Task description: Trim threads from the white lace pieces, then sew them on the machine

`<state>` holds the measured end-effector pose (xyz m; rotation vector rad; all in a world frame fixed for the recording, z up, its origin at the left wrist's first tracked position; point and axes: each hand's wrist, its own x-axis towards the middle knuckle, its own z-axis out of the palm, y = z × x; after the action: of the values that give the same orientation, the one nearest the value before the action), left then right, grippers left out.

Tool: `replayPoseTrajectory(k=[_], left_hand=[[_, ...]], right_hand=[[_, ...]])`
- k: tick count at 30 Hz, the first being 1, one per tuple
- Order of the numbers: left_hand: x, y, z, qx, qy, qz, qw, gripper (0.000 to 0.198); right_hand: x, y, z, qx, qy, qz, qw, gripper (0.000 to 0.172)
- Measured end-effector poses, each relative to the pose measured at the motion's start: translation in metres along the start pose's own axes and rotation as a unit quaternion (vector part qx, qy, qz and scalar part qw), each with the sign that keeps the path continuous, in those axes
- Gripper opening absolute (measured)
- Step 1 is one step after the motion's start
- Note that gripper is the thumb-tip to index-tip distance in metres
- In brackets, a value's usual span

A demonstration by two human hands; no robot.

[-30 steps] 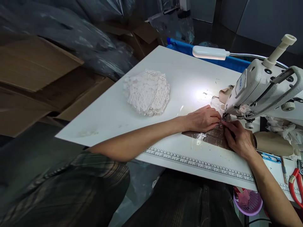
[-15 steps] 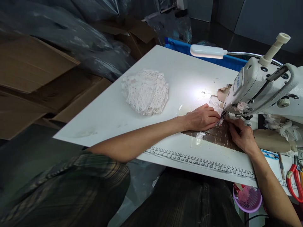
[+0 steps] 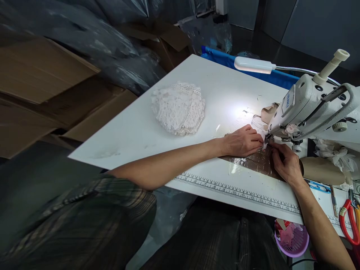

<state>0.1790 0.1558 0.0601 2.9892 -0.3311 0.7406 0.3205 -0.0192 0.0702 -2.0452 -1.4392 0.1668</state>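
A strip of white lace fabric point(image 3: 258, 122) lies under the needle area of a white sewing machine point(image 3: 302, 103). My left hand point(image 3: 244, 141) is closed at the left of the presser foot, its fingertips pinching the lace edge. My right hand point(image 3: 287, 161) sits just right of the foot, thumb and fingers brought together at the near side of the work; what they pinch is too small to make out. Beneath both hands is a brown, shiny plate point(image 3: 260, 163). A round pile of white lace pieces point(image 3: 179, 108) rests on the table to the left.
A white table point(image 3: 135, 138) carries a printed ruler point(image 3: 236, 192) along its front edge. A lamp point(image 3: 254, 65) lights the work. Red-handled pliers point(image 3: 348, 221) and a blue tool point(image 3: 320, 186) lie at right. A purple basket point(image 3: 298, 243) hangs below; cardboard boxes point(image 3: 42, 71) stand left.
The camera view has shifted slightly, so the table and machine appear a little displaced. Both hands stay at the presser foot with hardly any change in pose.
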Motion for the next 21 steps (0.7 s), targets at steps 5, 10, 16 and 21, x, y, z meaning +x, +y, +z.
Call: replayPoseTrajectory(k=[5, 10, 16, 21], left_hand=[[0.0006, 0.0007, -0.0002, -0.02, -0.018, -0.024, 0.999, 0.026], [-0.0002, 0.0004, 0.0019, -0.008, -0.008, -0.015, 1.0, 0.027], [-0.0007, 0.0008, 0.0017, -0.008, 0.006, -0.006, 1.0, 0.024], [-0.0012, 0.001, 0.0022, -0.028, -0.009, -0.003, 1.0, 0.025]], right_hand=[[-0.0023, 0.0006, 0.0002, -0.04, -0.022, -0.012, 0.999, 0.036], [-0.004, -0.0027, 0.0017, -0.09, -0.044, -0.059, 0.993, 0.039], [-0.0019, 0.0, -0.003, -0.032, -0.02, -0.023, 0.999, 0.037], [0.001, 0.0048, -0.008, 0.024, 0.003, 0.037, 0.999, 0.037]])
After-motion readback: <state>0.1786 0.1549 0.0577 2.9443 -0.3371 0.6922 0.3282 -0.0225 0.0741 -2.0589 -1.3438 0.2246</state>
